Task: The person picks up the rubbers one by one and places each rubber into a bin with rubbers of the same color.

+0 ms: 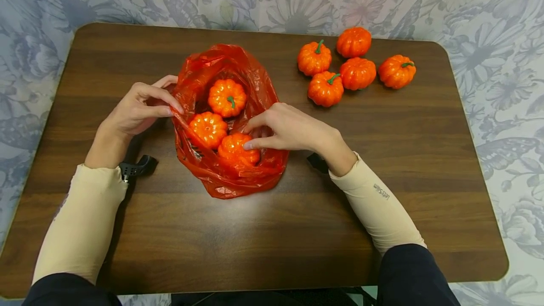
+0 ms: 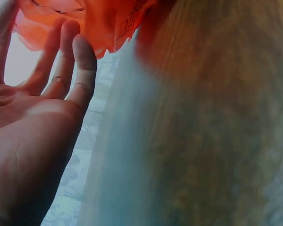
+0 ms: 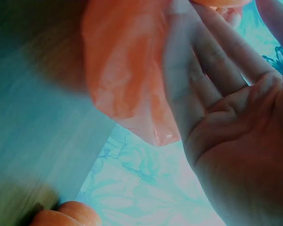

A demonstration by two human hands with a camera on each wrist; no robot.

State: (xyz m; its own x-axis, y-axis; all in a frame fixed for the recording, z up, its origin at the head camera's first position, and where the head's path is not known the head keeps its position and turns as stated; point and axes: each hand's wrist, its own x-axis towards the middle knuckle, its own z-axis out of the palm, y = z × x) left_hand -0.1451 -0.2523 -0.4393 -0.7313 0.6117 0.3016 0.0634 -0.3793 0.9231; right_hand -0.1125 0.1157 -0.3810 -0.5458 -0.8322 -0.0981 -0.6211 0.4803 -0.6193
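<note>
A red plastic bag [image 1: 204, 174] stands wide-mouthed on the table, with three small orange pumpkins inside: one at the back [image 1: 227, 96], one at the left [image 1: 208, 129] and one at the front [image 1: 238, 150]. My left hand [image 1: 138, 107] pinches the bag's left rim between thumb and index finger; its other fingers [image 2: 85, 61] stretch loosely beside the plastic. Over the bag's right side reaches my right hand [image 1: 293, 129], its thumb touching the front pumpkin. The right wrist view shows its fingers [image 3: 217, 61] fairly straight next to the plastic. Folds of the bag partly cover the front pumpkin.
Several more orange pumpkins lie at the back right of the brown wooden table [image 1: 382, 155]: a cluster including one with a green stem [image 1: 325, 89], and one a little apart [image 1: 397, 72]. Flowered wallpaper [image 1: 297, 4] borders the table's far edge.
</note>
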